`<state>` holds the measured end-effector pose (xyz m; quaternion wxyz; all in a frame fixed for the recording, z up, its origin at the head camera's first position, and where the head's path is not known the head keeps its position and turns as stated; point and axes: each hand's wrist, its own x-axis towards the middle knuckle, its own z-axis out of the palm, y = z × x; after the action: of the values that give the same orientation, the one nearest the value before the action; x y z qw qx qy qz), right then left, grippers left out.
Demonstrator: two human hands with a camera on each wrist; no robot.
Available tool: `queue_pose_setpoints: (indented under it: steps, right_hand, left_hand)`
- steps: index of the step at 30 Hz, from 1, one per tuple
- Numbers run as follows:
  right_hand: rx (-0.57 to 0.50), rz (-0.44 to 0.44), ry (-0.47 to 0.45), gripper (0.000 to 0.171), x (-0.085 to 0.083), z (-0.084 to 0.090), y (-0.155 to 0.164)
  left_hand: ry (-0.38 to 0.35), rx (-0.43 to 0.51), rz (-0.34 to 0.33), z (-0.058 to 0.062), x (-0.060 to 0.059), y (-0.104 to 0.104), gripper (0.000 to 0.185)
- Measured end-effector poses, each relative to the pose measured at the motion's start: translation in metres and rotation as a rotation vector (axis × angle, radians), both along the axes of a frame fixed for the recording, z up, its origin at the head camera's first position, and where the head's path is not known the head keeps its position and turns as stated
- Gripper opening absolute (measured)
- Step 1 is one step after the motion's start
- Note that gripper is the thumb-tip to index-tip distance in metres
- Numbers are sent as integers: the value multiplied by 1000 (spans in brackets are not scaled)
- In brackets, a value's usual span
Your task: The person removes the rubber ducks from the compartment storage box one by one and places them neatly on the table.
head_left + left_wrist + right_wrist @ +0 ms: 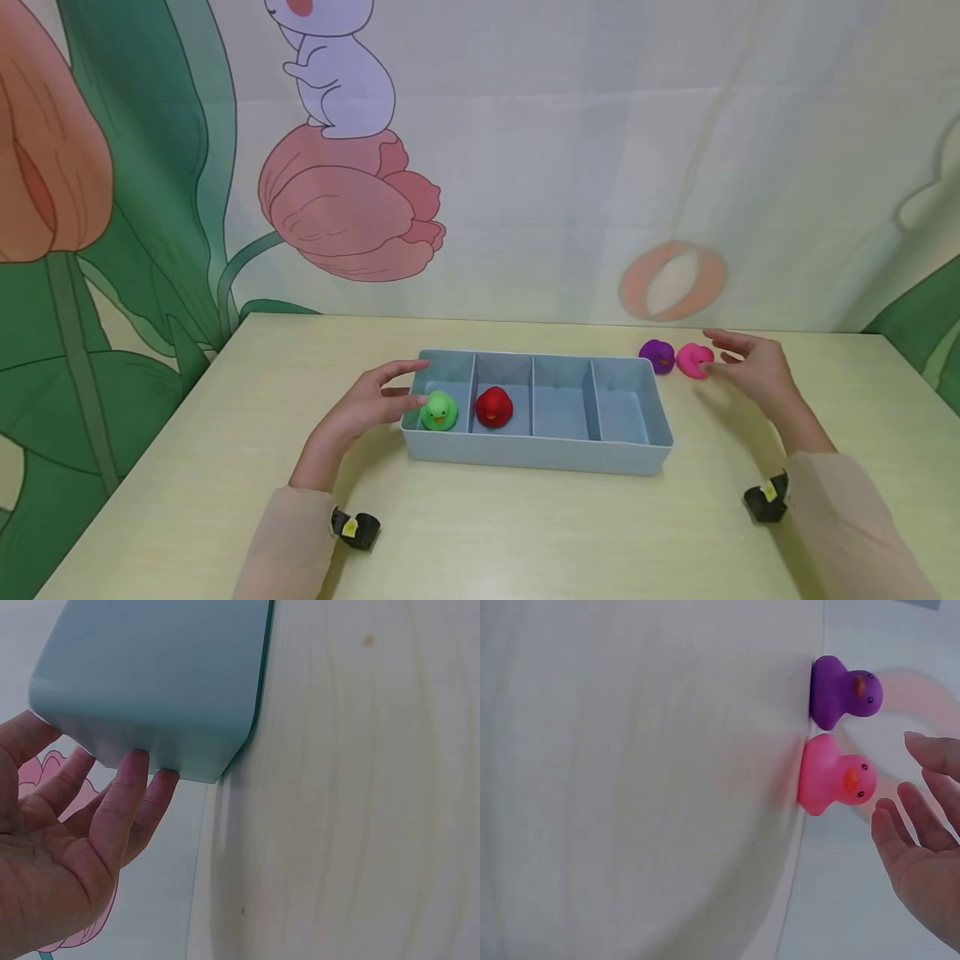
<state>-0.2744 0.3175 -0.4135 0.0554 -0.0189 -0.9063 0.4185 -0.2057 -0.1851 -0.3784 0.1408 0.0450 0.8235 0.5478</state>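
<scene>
My left hand [372,402] is at the left end of a light blue tray [540,454] with four compartments. In the left wrist view its fingertips rest against the tray's end wall [172,697]. A green rubber duck [441,412] sits in the leftmost compartment, and a red rubber duck [494,407] in the one beside it. On the right, a pink rubber duck [832,776] and a purple rubber duck [842,693] stand side by side on the table. My right hand [753,371] reaches over beside the pink duck, its fingers loosely bent with nothing between them.
The pale wood-look table [517,533] carries the tray near its back edge. Behind it hangs a cloth backdrop [525,167] printed with flowers and a white animal. Small black cameras are strapped to both wrists. The tray's two right compartments hold nothing.
</scene>
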Motion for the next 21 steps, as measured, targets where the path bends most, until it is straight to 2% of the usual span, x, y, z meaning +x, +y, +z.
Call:
queue_pose_setpoints:
  steps: [4, 6, 13, 18, 21]
  right_hand:
    - [-52, 65, 19, 56, 26, 32, -25]
    - [-68, 82, 33, 55, 34, 41, -34]
    - [-124, 118, 64, 58, 49, 55, -56]
    - [-201, 198, 112, 55, 60, 63, -71]
    - [-190, 235, 136, 53, 65, 66, -80]
  left_hand:
    - [-5, 5, 3, 0, 0, 0, 54]
    - [-8, 7, 4, 0, 0, 1, 54]
    - [-12, 6, 11, 0, 0, 1, 53]
    - [-14, 7, 13, 0, 0, 1, 53]
    - [-13, 7, 14, 0, -1, 1, 53]
